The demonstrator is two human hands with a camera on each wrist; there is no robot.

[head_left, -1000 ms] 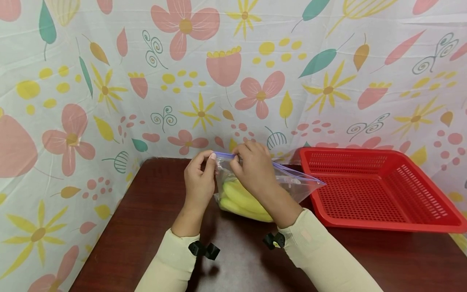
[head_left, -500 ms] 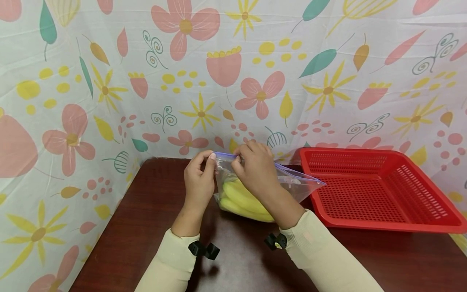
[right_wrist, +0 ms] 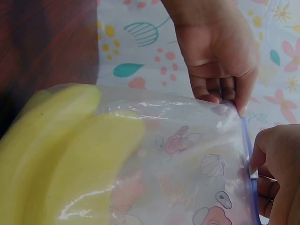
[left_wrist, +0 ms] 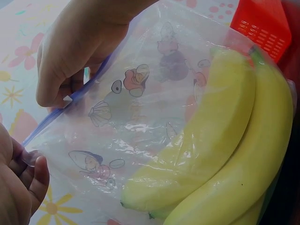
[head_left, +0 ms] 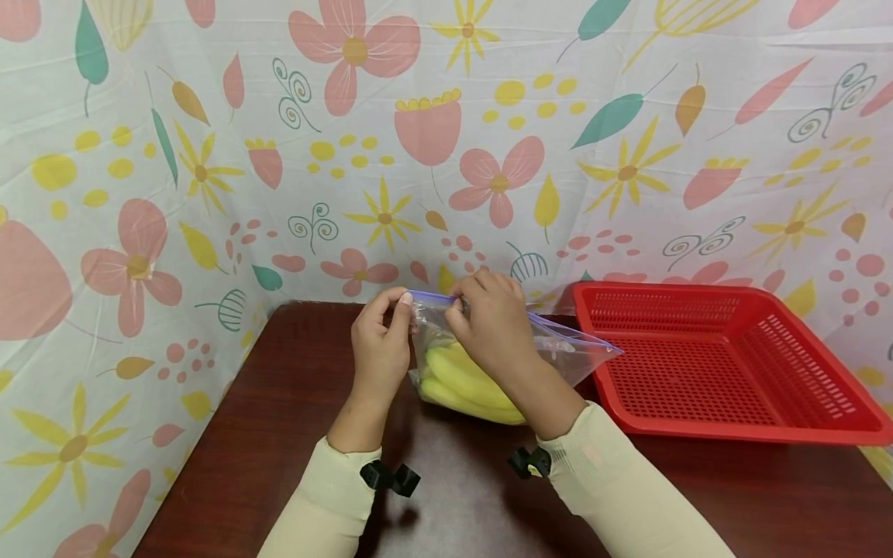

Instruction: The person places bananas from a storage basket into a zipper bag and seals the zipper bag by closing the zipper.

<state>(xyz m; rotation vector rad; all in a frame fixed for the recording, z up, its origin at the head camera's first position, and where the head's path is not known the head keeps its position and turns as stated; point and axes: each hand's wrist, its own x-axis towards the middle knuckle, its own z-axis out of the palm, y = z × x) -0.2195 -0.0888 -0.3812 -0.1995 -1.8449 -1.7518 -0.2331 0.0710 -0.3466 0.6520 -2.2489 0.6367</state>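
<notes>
A clear zip-lock bag (head_left: pixel 568 360) with a purple zip edge and cartoon prints stands on the table, bananas (head_left: pixel 460 380) inside it. My left hand (head_left: pixel 381 341) pinches the bag's top left corner between thumb and fingers. Further along the zip, my right hand (head_left: pixel 491 322) pinches the edge at a small white slider (right_wrist: pixel 253 174). Left of the right hand the zip runs as one line; to its right the two purple strips stand apart. In the left wrist view, the bananas (left_wrist: pixel 220 136) lie at the far side of the bag from the zip.
A red perforated plastic basket (head_left: pixel 732 430) stands right of the bag, close to its right corner. The dark brown wooden table (head_left: pixel 279 449) meets a flower-printed cloth (head_left: pixel 391 170) at the back and left.
My right hand has slid slightly to the right along the zip edge. The left hand and the basket have stayed in place.
</notes>
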